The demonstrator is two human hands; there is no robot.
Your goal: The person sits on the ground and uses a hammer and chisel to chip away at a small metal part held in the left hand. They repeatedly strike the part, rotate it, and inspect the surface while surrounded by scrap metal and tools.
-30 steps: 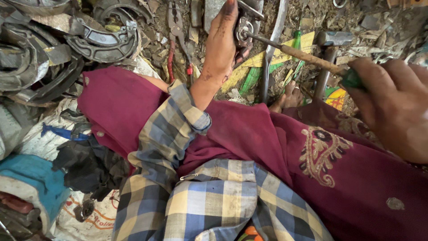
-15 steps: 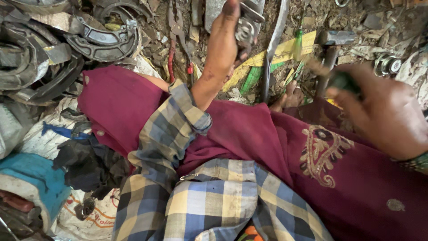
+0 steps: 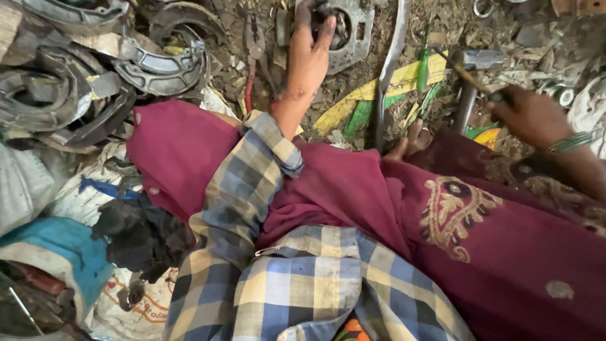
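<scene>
- Dirt floor (image 3: 379,38) across the top of the frame, littered with scrap, chips and tools; work done seated on the ground, maroon cloth (image 3: 353,183) over the lap filling the middle and lower right.
- Left hand (image 3: 309,50), top centre, reaching out from a checked sleeve (image 3: 252,183); fingers curled and pressed onto a grey metal plate (image 3: 353,31) with a round hole, apparently pinning it flat against the floor so that it cannot shift.
- Plate lying at the very top centre, partly under that hand, partly cut by the frame edge.
- Right hand (image 3: 530,113), upper right, closed round the green end of a thin rod (image 3: 464,72), perhaps a screwdriver or punch, slanting up-left toward the plate; tip blurred, contact not readable. Green bangles at that wrist.
- Hammer (image 3: 470,82) lying just beside the right hand, head toward the top, handle toward the lap, within easy reach.
- Red-handled pliers (image 3: 252,63) left of the left wrist; long flat metal bar (image 3: 388,69) and yellow and green strips (image 3: 372,101) between the two hands.
- Curved brake shoes (image 3: 95,76) heaped at upper left, well apart from the plate.
- Bare toes (image 3: 413,139) peeping from the cloth near centre.
- Blue cloth (image 3: 57,252) and dark rags (image 3: 142,233) at lower left.
</scene>
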